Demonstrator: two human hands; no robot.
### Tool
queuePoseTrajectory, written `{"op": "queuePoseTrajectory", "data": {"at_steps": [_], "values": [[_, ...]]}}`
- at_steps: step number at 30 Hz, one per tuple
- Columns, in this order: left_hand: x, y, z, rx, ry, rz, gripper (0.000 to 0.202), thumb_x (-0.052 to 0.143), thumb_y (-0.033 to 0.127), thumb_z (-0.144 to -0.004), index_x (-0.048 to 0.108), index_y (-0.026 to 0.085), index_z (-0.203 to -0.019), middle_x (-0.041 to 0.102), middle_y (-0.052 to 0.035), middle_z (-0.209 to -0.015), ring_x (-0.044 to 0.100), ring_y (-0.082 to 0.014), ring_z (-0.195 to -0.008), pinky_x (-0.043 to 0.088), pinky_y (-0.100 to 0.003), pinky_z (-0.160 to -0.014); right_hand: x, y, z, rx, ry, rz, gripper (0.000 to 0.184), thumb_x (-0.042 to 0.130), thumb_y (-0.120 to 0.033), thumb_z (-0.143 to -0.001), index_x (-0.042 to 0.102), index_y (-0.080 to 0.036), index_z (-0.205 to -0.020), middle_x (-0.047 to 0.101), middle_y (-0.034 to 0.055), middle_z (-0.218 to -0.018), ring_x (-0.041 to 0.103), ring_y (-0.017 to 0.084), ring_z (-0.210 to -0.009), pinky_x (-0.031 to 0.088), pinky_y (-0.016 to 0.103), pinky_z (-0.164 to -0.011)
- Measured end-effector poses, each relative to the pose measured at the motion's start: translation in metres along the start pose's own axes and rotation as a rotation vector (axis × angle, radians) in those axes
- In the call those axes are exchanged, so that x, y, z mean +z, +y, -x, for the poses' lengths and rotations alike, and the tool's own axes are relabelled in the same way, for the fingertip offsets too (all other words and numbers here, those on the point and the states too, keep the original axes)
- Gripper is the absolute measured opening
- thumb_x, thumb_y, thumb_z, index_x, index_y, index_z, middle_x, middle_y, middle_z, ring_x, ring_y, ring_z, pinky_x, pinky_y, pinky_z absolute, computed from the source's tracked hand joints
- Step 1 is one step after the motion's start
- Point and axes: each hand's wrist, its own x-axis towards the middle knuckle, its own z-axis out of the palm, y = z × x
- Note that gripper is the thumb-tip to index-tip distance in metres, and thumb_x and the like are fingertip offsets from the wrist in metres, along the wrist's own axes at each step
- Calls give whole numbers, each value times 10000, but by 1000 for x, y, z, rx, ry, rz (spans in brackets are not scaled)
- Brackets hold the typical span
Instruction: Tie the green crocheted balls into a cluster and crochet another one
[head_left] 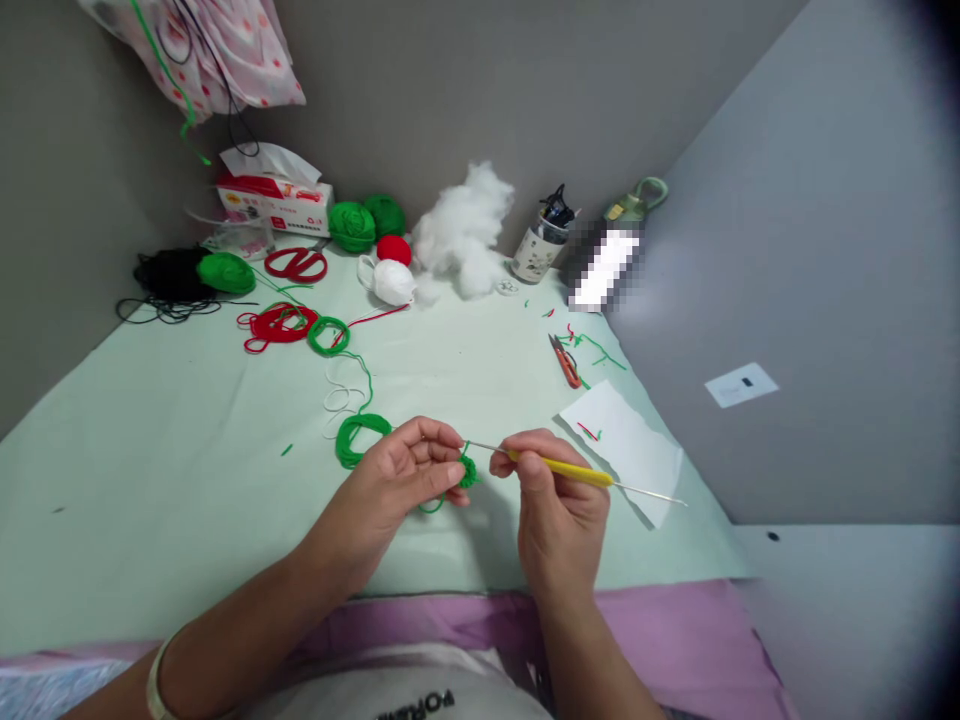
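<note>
My left hand (pixel 405 478) pinches a small round green crochet piece (pixel 468 471) between thumb and fingers. My right hand (pixel 559 505) is closed around a crochet hook with a yellow handle (pixel 570 467), whose metal tip points left into the green piece. Green yarn runs from the piece back to a loose green coil (pixel 358 436) lying on the pale green table (pixel 187 470) just left of my left hand.
Farther back lie a smaller green coil (pixel 328 335), red yarn (pixel 276 325), red scissors (pixel 297 264), green, red and white yarn balls, black yarn (pixel 171 275), white stuffing (pixel 465 235), a tissue box (pixel 276 195), a cup of tools (pixel 541 245). Orange snips (pixel 564 360) and white paper (pixel 626 445) lie right.
</note>
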Motion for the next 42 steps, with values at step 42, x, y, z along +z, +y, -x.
{"op": "queuePoseTrajectory", "data": {"at_steps": [42], "values": [[-3,0,-2,-54,24,23,163,822,315,-821,750,201,-913,650,16,-809,636,-131,-703,466,-278,-727,3,-8,5,-21,-15,25,176,612,-256,-1019,772,-252,-943,664,-1,-757,628,130,-679,502,275,-618]]}}
